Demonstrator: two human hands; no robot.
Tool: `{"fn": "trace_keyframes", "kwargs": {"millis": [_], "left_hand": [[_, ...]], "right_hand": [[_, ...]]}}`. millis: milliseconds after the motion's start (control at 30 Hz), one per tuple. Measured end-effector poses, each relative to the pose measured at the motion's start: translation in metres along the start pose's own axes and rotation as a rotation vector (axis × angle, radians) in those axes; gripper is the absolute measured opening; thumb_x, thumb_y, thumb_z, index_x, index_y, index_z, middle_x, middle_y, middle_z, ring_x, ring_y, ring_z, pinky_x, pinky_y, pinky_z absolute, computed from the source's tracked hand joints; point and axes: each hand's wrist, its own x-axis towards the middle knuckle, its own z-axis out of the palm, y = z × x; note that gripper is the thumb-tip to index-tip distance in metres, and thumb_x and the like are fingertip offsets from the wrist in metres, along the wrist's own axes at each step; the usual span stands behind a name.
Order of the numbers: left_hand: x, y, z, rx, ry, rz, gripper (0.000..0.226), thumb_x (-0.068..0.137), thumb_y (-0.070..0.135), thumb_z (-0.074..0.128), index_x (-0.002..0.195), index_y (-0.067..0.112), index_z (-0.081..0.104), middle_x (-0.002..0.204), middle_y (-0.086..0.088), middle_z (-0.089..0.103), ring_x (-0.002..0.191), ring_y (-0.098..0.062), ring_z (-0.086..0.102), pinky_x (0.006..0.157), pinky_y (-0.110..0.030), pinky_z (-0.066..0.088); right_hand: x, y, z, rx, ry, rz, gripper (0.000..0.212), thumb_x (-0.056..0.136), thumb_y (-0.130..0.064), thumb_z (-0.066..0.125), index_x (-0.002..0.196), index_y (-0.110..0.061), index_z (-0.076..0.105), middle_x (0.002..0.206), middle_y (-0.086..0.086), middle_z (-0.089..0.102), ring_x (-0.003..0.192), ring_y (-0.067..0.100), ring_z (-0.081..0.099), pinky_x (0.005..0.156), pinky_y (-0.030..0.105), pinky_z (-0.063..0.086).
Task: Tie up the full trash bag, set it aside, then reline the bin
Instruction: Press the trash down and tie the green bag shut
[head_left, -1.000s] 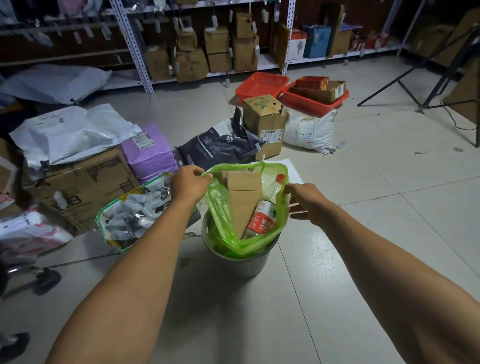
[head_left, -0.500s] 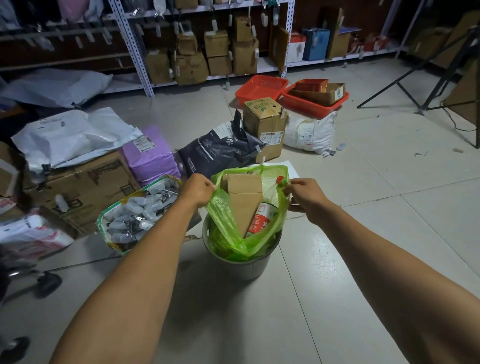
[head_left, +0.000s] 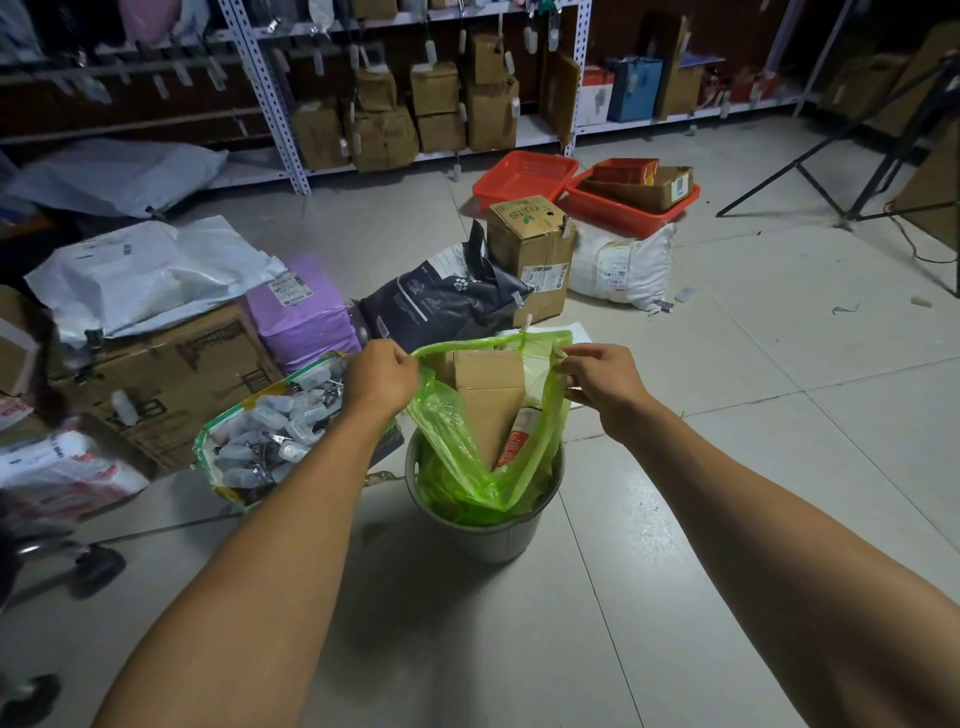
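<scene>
the left hand (head_left: 383, 375) and right hand (head_left: 602, 381) each pinch a side of the green trash bag (head_left: 447, 441) rim, pulled up above the grey bin (head_left: 491, 538). the bag's lower part sits in the bin on the floor, a cardboard box (head_left: 491, 400) and bottle (head_left: 517, 436) inside.

Bag (head_left: 483, 447): translucent green plastic, seated in the bin, untied. Its mouth is pulled up and stretched open between the left hand (head_left: 382, 376) and right hand (head_left: 602, 382), each pinching one side of the rim. The lower part is bunched and folded over the bin's lip below the hands. Inside, between the hands, a brown carton stands tilted with a red-and-white bottle leaning beside it.

Bin (head_left: 488, 535): round, grey, upright on the tiled floor, directly below both hands.
</scene>
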Motion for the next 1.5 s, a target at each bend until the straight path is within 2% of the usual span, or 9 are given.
{"fn": "trace_keyframes", "kwargs": {"millis": [133, 233, 433, 600, 800, 900, 1100, 1267, 1500], "left_hand": [[0.001, 0.002, -0.003, -0.058, 0.100, -0.012, 0.020, 0.094, 0.015, 0.049, 0.079, 0.012, 0.062, 0.080, -0.007, 0.063, 0.073, -0.027, 0.054, 0.063, -0.032, 0.037], [0.004, 0.006, -0.008, -0.155, 0.174, -0.020, 0.020, 0.094, 0.019, 0.050, 0.084, 0.011, 0.066, 0.083, -0.003, 0.065, 0.077, -0.025, 0.058, 0.066, -0.033, 0.044], [0.008, 0.026, -0.016, -0.485, 0.106, -0.124, 0.018, 0.085, 0.023, 0.057, 0.083, 0.009, 0.069, 0.079, -0.008, 0.068, 0.072, -0.021, 0.058, 0.069, -0.037, 0.049], [0.006, 0.029, -0.015, -0.551, 0.058, -0.127, 0.018, 0.085, 0.023, 0.057, 0.086, 0.010, 0.070, 0.082, -0.009, 0.069, 0.073, -0.022, 0.060, 0.073, -0.039, 0.053], [0.002, 0.027, -0.013, -0.531, 0.057, -0.127, 0.023, 0.093, 0.021, 0.049, 0.083, 0.012, 0.068, 0.075, 0.006, 0.063, 0.065, -0.013, 0.052, 0.059, -0.027, 0.040], [0.003, 0.022, -0.012, -0.522, 0.076, -0.133, 0.020, 0.090, 0.021, 0.050, 0.078, 0.014, 0.064, 0.071, 0.005, 0.062, 0.065, -0.015, 0.052, 0.061, -0.029, 0.038], [0.000, 0.020, -0.012, -0.556, 0.052, -0.121, 0.017, 0.090, 0.024, 0.057, 0.078, 0.015, 0.065, 0.071, 0.003, 0.062, 0.064, -0.013, 0.050, 0.058, -0.026, 0.036], [0.001, 0.026, -0.014, -0.609, 0.035, -0.075, 0.014, 0.089, 0.026, 0.063, 0.089, 0.013, 0.069, 0.083, 0.000, 0.066, 0.076, -0.013, 0.057, 0.073, -0.031, 0.046], [0.003, 0.032, -0.019, -0.763, 0.082, -0.107, 0.014, 0.089, 0.021, 0.062, 0.075, 0.019, 0.064, 0.073, 0.003, 0.059, 0.071, -0.012, 0.053, 0.072, -0.030, 0.044]], "right_hand": [[0.002, 0.000, 0.002, 0.018, 0.036, -0.030, 0.011, 0.085, -0.002, 0.067, 0.095, -0.002, 0.071, 0.074, 0.009, 0.066, 0.061, 0.018, 0.056, 0.077, 0.038, 0.057], [0.004, -0.002, 0.003, 0.028, 0.062, -0.058, 0.005, 0.086, -0.009, 0.068, 0.088, -0.009, 0.073, 0.088, 0.015, 0.072, 0.066, 0.020, 0.058, 0.071, 0.033, 0.054], [0.008, -0.009, 0.008, -0.016, 0.150, -0.103, 0.007, 0.083, -0.011, 0.069, 0.078, -0.015, 0.074, 0.085, 0.015, 0.074, 0.084, 0.032, 0.071, 0.077, 0.042, 0.059], [0.007, -0.010, 0.007, 0.029, 0.117, -0.085, 0.012, 0.085, -0.003, 0.065, 0.093, -0.010, 0.071, 0.096, 0.018, 0.070, 0.087, 0.032, 0.071, 0.063, 0.030, 0.055], [0.002, -0.017, 0.011, 0.113, 0.024, -0.075, 0.026, 0.085, 0.010, 0.060, 0.108, -0.002, 0.064, 0.091, 0.015, 0.064, 0.080, 0.026, 0.063, 0.080, 0.041, 0.059], [0.001, -0.014, 0.013, 0.043, 0.068, -0.047, 0.029, 0.083, 0.011, 0.057, 0.107, -0.003, 0.062, 0.085, 0.014, 0.062, 0.073, 0.026, 0.060, 0.074, 0.039, 0.058], [0.001, -0.001, 0.007, -0.053, -0.014, 0.095, 0.026, 0.084, -0.027, 0.072, 0.095, -0.005, 0.063, 0.070, 0.008, 0.058, 0.055, 0.019, 0.052, 0.057, 0.028, 0.051], [-0.005, -0.009, 0.015, -0.205, 0.014, -0.022, 0.013, 0.084, -0.017, 0.072, 0.081, -0.006, 0.067, 0.071, 0.008, 0.059, 0.059, 0.019, 0.054, 0.054, 0.026, 0.048], [-0.011, -0.044, 0.022, -0.012, 0.067, -0.204, 0.011, 0.088, -0.013, 0.065, 0.080, -0.007, 0.061, 0.065, 0.006, 0.051, 0.056, 0.015, 0.046, 0.056, 0.026, 0.042]]}}
